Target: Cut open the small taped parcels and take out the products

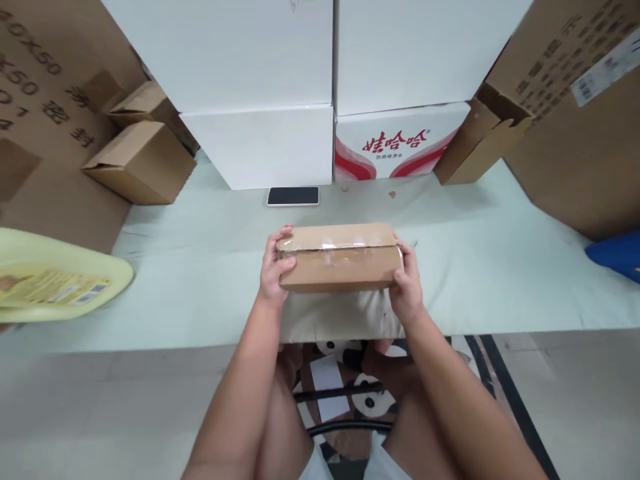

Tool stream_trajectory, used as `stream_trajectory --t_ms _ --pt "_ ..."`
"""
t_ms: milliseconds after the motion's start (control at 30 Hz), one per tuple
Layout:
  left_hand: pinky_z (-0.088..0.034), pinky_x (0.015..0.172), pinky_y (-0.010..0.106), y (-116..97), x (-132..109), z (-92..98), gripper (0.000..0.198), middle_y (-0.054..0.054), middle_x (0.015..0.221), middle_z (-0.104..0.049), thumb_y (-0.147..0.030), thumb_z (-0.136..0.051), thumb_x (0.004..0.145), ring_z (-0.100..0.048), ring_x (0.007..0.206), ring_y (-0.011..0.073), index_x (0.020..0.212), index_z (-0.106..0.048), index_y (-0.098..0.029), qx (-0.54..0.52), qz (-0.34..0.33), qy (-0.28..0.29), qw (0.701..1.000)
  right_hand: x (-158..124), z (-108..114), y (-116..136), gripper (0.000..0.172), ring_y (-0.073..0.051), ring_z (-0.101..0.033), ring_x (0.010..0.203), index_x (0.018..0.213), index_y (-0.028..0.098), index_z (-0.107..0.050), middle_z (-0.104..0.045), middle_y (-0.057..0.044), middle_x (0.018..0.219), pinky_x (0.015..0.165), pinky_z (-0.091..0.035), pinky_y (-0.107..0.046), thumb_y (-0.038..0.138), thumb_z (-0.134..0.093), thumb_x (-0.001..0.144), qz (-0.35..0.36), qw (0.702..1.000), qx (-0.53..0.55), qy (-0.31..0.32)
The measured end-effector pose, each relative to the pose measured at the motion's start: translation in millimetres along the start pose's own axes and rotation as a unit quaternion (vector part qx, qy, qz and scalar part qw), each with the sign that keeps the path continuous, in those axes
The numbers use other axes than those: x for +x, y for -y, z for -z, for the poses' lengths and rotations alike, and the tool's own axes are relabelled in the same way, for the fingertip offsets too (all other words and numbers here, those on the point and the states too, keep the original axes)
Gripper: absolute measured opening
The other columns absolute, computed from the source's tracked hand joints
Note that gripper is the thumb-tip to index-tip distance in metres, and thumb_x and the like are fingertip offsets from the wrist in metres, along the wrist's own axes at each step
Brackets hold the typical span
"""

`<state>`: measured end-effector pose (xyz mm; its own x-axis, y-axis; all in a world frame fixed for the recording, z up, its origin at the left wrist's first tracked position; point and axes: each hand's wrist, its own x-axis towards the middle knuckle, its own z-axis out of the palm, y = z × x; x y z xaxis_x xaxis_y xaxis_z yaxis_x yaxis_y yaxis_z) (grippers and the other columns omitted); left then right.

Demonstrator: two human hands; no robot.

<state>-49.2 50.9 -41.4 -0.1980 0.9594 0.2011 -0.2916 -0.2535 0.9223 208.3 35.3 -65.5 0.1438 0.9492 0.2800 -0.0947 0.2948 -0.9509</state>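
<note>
A small brown cardboard box (340,257), sealed along its top edge with clear tape, rests on the pale green table (200,267) near its front edge. My left hand (273,273) grips the box's left end, thumb over the top corner. At the right end, my right hand (407,283) wraps round the box. Both hands press against the box sides with fingers curled.
A phone (293,195) lies face up behind the box. White cartons (260,143), one with red print (400,143), stand at the back. Brown cartons (143,160) sit at the left and right (480,143). A yellow bottle (55,277) lies at the left, a blue object (617,253) at the right.
</note>
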Motion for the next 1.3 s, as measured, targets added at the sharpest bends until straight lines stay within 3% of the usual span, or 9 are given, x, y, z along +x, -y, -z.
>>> stream_trajectory --t_ms 133,267,367,533,700,800,1000,1167,1300 --pt "-0.049 0.095 0.035 -2 -2 0.2 0.048 0.002 0.125 -0.062 -0.036 -0.075 0.06 -0.059 0.115 0.0257 0.107 -0.065 -0.028 -0.014 -0.005 -0.028 0.999 11 21 6 0.052 -0.028 -0.063 0.108 0.121 0.022 -0.062 -0.066 -0.013 0.117 0.096 -0.048 -0.045 0.057 -0.043 0.088 -0.083 0.974 -0.204 -0.057" --pt "-0.05 0.091 0.034 -7 -6 -7.7 0.047 0.003 0.121 -0.061 -0.036 -0.075 0.055 -0.059 0.11 0.0255 0.1 -0.063 -0.027 0.002 0.015 -0.045 0.999 18 35 21 0.045 -0.032 -0.063 0.104 0.121 0.018 -0.07 -0.066 -0.018 0.111 0.09 -0.046 -0.045 0.04 -0.049 0.089 -0.186 0.819 -0.54 0.05" --pt "-0.05 0.085 0.032 -12 -12 -15.8 0.048 0.002 0.115 -0.06 -0.036 -0.078 0.053 -0.06 0.103 0.0236 0.096 -0.061 -0.026 0.019 0.033 -0.029 0.999 19 36 28 0.041 -0.033 -0.065 0.102 0.122 0.019 -0.069 -0.07 -0.018 0.11 0.08 -0.046 -0.041 0.035 -0.051 0.088 -0.224 0.768 -0.588 0.12" --pt "-0.049 0.075 0.027 -21 -38 -23.3 0.054 0.002 0.113 -0.058 -0.046 -0.085 0.06 -0.059 0.095 0.0193 0.1 -0.056 -0.027 0.064 0.068 -0.015 0.996 28 41 26 0.031 -0.024 -0.062 0.079 0.106 0.02 -0.069 -0.067 -0.008 0.081 0.072 -0.044 -0.035 0.03 -0.053 0.082 -0.192 0.86 -0.472 -0.019" --pt "-0.048 0.079 0.027 -21 -57 -32.1 0.053 0.002 0.12 -0.055 -0.044 -0.086 0.062 -0.057 0.099 0.0192 0.102 -0.054 -0.027 0.081 0.064 -0.038 0.994 21 58 59 0.051 -0.018 -0.061 0.068 0.132 0.029 -0.058 -0.062 -0.004 0.086 0.064 -0.048 -0.034 0.036 -0.04 0.085 -0.024 0.982 -0.032 -0.185" --pt "-0.047 0.083 0.029 -19 -56 -38.8 0.049 0.001 0.12 -0.054 -0.04 -0.084 0.063 -0.057 0.102 0.0202 0.099 -0.055 -0.027 0.056 0.068 -0.031 0.996 1 59 98 0.045 -0.018 -0.061 0.07 0.128 0.035 -0.062 -0.064 -0.005 0.092 0.061 -0.047 -0.035 0.034 -0.043 0.087 0.009 0.986 0.094 -0.139" --pt "-0.045 0.089 0.032 -18 -56 -44.3 0.045 0.002 0.12 -0.054 -0.038 -0.081 0.065 -0.055 0.107 0.0225 0.1 -0.055 -0.027 0.056 0.072 0.021 0.996 -29 28 128 0.005 -0.009 -0.033 0.037 0.083 0.029 -0.067 -0.041 0.006 0.05 0.038 -0.026 -0.026 0.032 -0.067 0.087 0.05 0.991 0.12 -0.035" --pt "-0.044 0.093 0.035 -18 -59 -44.9 0.043 0.003 0.119 -0.055 -0.04 -0.079 0.068 -0.055 0.108 0.024 0.101 -0.055 -0.027 0.064 0.069 0.026 0.995 -39 18 119 0.034 -0.016 -0.064 0.059 0.106 0.022 -0.072 -0.068 -0.003 0.07 0.049 -0.046 -0.027 0.05 -0.056 0.096 -0.005 0.993 -0.025 0.118" --pt "-0.044 0.094 0.035 -17 -58 -44.7 0.042 0.003 0.119 -0.056 -0.039 -0.079 0.068 -0.055 0.111 0.0249 0.101 -0.056 -0.027 0.064 0.069 0.027 0.995 -35 18 123 0.023 -0.016 -0.066 0.062 0.096 0.024 -0.077 -0.071 -0.003 0.071 0.056 -0.051 -0.029 0.038 -0.059 0.094 0.072 0.977 -0.13 0.151"
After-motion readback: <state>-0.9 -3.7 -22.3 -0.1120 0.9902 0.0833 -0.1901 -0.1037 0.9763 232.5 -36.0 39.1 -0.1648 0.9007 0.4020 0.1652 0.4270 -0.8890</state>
